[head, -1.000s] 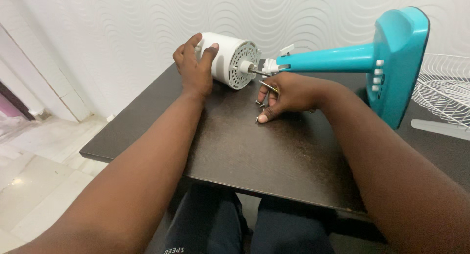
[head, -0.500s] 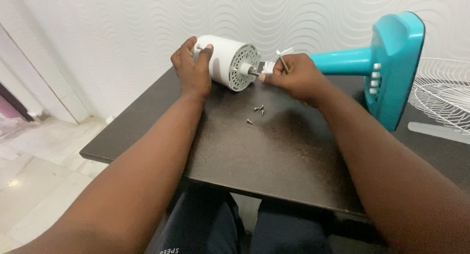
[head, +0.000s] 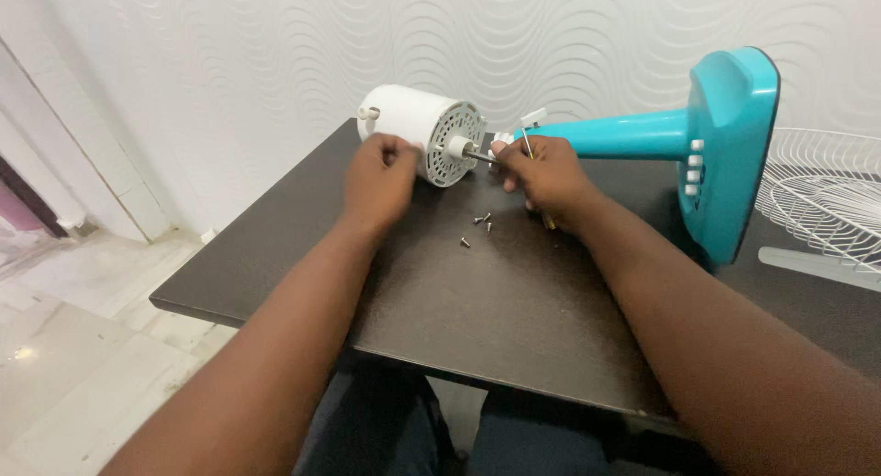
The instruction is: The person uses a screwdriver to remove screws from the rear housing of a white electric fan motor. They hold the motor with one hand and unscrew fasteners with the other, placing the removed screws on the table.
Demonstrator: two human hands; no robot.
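Wavy white wall behind a dark table (head: 477, 302) — at upper centre the left hand (head: 378, 184), fingers curled, touches the white fan motor (head: 424, 132); the right hand (head: 541, 176) pinches a thin screwdriver (head: 528, 145) beside its shaft. Loose screws (head: 479, 224) lie just below.

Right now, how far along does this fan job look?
Partway. The white motor lies on its side on the dark table, apart from the wire guard, and loose screws lie beside it. In hand: the left hand steadies the motor while the right hand holds a thin tool near the shaft. Motor, teal stand and guard remain separate.
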